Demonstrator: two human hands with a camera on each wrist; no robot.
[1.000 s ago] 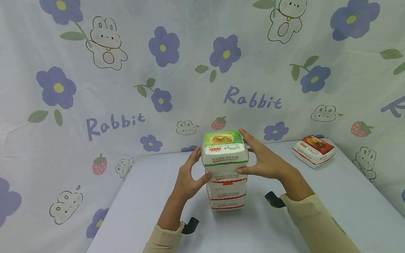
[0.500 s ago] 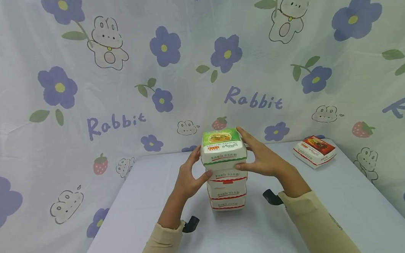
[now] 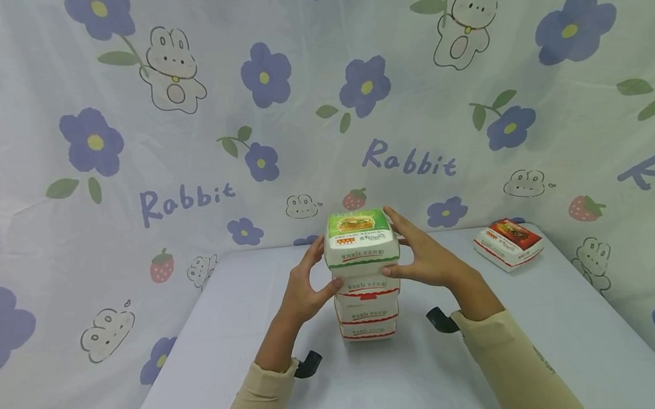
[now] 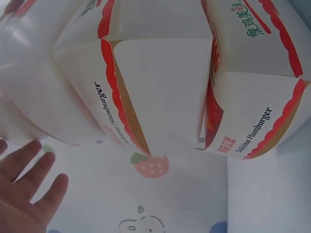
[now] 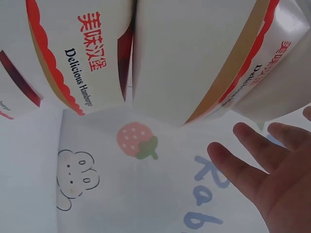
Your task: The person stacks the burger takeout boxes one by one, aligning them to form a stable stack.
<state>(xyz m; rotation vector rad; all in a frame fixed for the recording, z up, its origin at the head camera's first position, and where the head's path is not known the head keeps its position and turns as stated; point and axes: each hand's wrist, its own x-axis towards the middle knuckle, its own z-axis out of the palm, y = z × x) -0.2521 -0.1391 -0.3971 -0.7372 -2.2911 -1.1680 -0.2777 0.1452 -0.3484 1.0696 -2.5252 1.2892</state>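
Observation:
A green-topped hamburger box sits at the top of a stack, a little out of line with the red-edged hamburger boxes under it. My left hand holds its left side, thumb at the front by its lower edge. On the opposite side my right hand grips it, thumb on the front and index finger at the far top corner. Both wrist views show the other fingers spread beside the upper part of the stack, the left hand at lower left and the right hand at lower right.
Another hamburger box, with a red top, lies at the back right of the white table. A curtain printed with rabbits and flowers hangs behind the table. A black wrist mount sticks out near the right cuff.
The green-topped box has shifted slightly left on the stack, and my right hand has moved with it. My left hand stays nearly where it was.

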